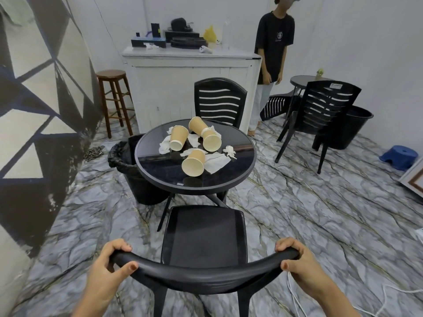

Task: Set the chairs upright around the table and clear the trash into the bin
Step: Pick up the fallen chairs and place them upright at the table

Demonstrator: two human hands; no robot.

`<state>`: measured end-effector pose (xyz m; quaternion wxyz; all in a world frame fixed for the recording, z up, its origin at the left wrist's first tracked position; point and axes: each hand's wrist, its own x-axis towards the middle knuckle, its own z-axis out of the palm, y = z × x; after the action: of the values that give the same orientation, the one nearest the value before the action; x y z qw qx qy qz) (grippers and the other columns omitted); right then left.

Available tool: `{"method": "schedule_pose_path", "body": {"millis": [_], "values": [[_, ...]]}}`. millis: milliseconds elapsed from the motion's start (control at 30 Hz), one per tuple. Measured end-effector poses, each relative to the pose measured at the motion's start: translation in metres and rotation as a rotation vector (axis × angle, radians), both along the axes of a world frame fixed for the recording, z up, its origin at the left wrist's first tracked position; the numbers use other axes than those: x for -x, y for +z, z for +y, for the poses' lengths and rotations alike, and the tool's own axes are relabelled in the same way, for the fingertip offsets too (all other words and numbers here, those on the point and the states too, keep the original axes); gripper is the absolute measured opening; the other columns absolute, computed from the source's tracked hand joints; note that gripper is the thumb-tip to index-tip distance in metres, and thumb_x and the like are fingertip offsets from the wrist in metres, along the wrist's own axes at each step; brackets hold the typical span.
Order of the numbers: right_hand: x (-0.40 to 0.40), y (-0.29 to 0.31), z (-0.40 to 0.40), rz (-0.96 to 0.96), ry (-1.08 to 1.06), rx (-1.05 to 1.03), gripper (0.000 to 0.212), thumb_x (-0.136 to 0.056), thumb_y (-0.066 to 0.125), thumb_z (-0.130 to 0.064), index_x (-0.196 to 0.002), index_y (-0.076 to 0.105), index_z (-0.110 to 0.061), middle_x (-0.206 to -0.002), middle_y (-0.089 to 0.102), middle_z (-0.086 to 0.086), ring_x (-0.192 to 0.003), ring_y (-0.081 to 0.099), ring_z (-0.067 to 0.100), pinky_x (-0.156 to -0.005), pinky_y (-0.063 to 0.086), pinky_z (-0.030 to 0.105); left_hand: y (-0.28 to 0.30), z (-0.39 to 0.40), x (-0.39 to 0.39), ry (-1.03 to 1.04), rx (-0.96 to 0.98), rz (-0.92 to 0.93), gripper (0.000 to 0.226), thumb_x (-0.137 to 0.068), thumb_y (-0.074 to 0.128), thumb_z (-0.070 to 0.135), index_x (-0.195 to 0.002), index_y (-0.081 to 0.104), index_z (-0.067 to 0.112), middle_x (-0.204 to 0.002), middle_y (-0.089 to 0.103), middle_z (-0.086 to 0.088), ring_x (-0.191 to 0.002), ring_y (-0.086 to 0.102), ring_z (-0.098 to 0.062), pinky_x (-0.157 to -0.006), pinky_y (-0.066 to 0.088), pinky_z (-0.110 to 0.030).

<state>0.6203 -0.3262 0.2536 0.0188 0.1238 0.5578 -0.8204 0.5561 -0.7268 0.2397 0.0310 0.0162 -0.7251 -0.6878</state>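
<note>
While my left hand [107,264] and right hand [297,259] wrap fingers [122,244] over the black plastic chair's backrest [206,269] to steady it upright, paper cups [193,162] and napkins [216,162] lie ahead on the round table [240,177], the lined bin [123,161] beyond-left.
</note>
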Motion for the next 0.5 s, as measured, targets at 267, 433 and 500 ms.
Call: {"method": "schedule_pose_path", "body": {"millis": [267, 433, 500], "values": [[0.001, 0.004, 0.003, -0.003, 0.001, -0.03, 0.055, -0.015, 0.095, -0.023, -0.06, 0.065, -0.011, -0.069, 0.06, 0.002, -0.057, 0.056, 0.015, -0.048, 0.045, 0.023, 0.002, 0.005, 0.0, -0.018, 0.048, -0.004, 0.096, -0.022, 0.075, 0.078, -0.088, 0.053, 0.012, -0.099, 0.054, -0.003, -0.089, 0.055, 0.003, -0.07, 0.042, -0.005], [-0.002, -0.004, -0.004, 0.03, -0.08, 0.022, 0.032, -0.033, 0.081, 0.002, -0.057, 0.066, -0.013, -0.066, 0.06, 0.003, -0.055, 0.057, 0.014, -0.048, 0.046, 0.02, 0.005, -0.001, 0.012, -0.087, 0.103, -0.01, 0.091, -0.018, 0.076, 0.077, -0.086, 0.054, 0.019, -0.105, 0.052, 0.001, -0.087, 0.053, 0.002, -0.075, 0.04, -0.026], [-0.004, -0.006, -0.008, 0.046, -0.103, 0.054, 0.027, -0.041, 0.073, 0.008, -0.055, 0.066, -0.014, -0.062, 0.06, 0.002, -0.053, 0.057, 0.013, -0.047, 0.046, 0.019, 0.008, -0.002, 0.018, -0.116, 0.134, -0.003, 0.09, -0.021, 0.08, 0.071, -0.085, 0.051, 0.014, -0.099, 0.049, -0.003, -0.082, 0.053, -0.005, -0.066, 0.041, -0.018]]}}
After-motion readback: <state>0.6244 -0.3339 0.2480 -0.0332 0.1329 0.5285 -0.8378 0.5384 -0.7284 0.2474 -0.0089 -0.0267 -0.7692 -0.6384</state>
